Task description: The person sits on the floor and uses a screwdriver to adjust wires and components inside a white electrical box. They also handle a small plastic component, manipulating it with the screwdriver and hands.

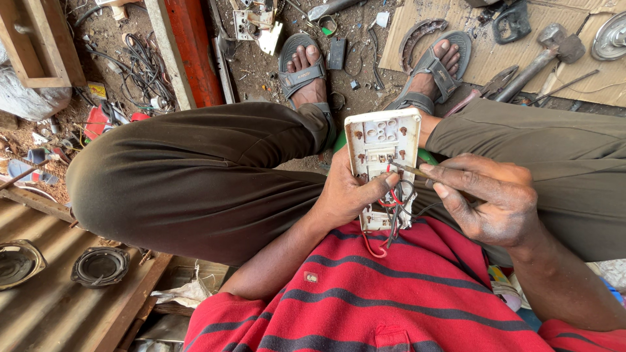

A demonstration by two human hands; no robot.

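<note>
Left hand grips switchboard; right hand hides the screwdriver handle.

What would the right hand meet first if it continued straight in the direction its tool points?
Probably the white switch board: the right hand aims its thin tool leftward at the board's open back, near the left hand's thumb. Depth is unclear.

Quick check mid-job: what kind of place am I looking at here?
Probably an informal repair workshop, open to the dirt ground. A hammer lies on cardboard, loose wires litter the dirt, and the left hand holds an opened white switchboard.
</note>
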